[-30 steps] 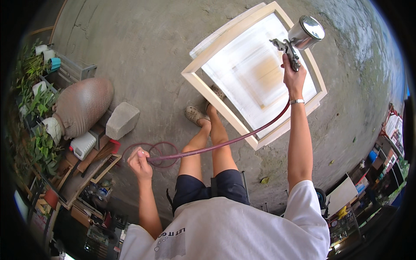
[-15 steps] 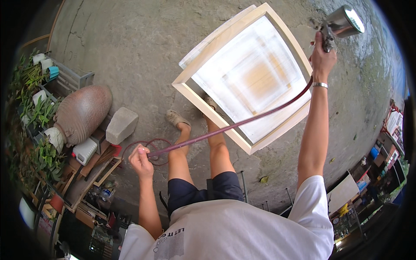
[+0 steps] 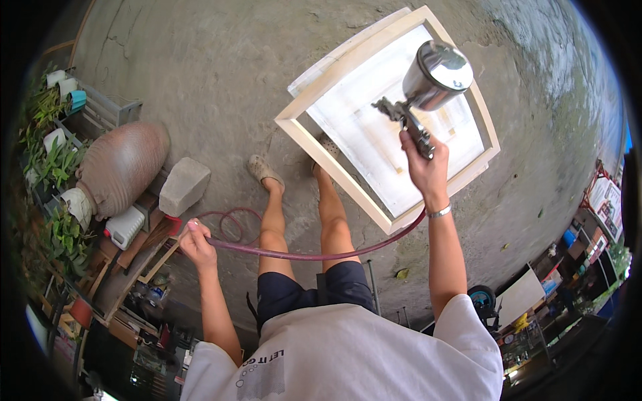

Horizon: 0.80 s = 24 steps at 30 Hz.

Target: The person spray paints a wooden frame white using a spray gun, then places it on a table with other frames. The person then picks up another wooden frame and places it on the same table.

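My right hand (image 3: 429, 167) is closed round the grip of a metal spray gun (image 3: 409, 123) with a shiny silver cup on top. The gun hangs above a pale wooden frame (image 3: 321, 152) and the white-coated panel (image 3: 364, 144) inside it. Brown patches show through the white near the panel's middle, partly hidden behind the gun. From the gun a dark red hose (image 3: 301, 256) sags across in front of my legs to my left hand (image 3: 198, 246), which is closed round it. More hose lies looped on the floor beyond that hand.
On the left stand a large brown clay jar (image 3: 130, 167), a grey stone block (image 3: 184, 187), a white jug (image 3: 125, 227) and potted plants (image 3: 57, 154). Wooden pieces lie below them. Shelves of clutter and a pale board (image 3: 525, 297) are at the lower right. The floor is concrete.
My right hand has swung the spray gun left, from beyond the frame's right side to over the panel. The hose has gone from nearly taut to sagging. My left hand has shifted slightly left.
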Each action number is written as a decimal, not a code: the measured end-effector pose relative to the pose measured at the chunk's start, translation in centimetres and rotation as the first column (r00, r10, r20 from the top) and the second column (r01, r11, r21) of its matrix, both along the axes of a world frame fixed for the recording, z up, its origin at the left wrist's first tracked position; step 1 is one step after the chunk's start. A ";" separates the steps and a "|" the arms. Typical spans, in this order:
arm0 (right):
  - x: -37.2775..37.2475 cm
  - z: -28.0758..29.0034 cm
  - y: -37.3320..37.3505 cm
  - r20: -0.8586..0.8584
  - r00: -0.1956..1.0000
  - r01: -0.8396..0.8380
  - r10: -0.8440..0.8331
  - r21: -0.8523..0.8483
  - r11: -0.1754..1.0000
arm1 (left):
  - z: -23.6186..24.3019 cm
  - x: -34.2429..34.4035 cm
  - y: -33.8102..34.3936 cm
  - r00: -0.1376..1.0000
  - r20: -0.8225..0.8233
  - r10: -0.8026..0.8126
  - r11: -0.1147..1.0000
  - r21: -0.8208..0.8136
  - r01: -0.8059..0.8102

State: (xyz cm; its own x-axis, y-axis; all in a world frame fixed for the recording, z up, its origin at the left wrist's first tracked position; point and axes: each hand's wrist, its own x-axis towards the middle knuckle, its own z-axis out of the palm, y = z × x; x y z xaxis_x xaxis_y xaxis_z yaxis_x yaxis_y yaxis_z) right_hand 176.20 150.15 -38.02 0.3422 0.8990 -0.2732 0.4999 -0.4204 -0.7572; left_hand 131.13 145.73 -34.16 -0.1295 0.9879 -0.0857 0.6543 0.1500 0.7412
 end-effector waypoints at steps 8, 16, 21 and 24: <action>-9.1 3.0 -2.9 -0.081 0.982 -0.179 0.170 -0.119 0.977 | 0.3 -5.0 -1.1 0.999 0.037 0.001 1.000 0.012 -0.002; -15.1 5.1 -3.6 -0.373 0.876 -0.357 0.306 -0.073 0.931 | 0.8 -8.8 -1.5 0.996 0.090 -0.005 1.000 -0.006 0.005; -13.9 4.2 -1.4 -0.180 0.923 -0.368 0.341 -0.149 0.918 | 1.2 -8.5 -0.8 0.994 0.105 -0.016 1.000 0.027 0.014; -11.2 2.8 0.8 -0.064 0.978 -0.205 0.197 -0.155 0.966 | 1.1 -7.8 -0.8 0.997 0.082 -0.006 1.000 -0.003 0.006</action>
State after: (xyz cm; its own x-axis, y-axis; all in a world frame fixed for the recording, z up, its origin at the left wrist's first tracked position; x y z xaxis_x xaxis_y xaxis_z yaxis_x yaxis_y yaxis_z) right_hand 165.02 150.99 -35.24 0.1419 0.8914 -0.4304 0.5519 -0.4322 -0.7132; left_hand 123.30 144.93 -33.02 -0.1156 0.9883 -0.0995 0.5921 0.1490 0.7920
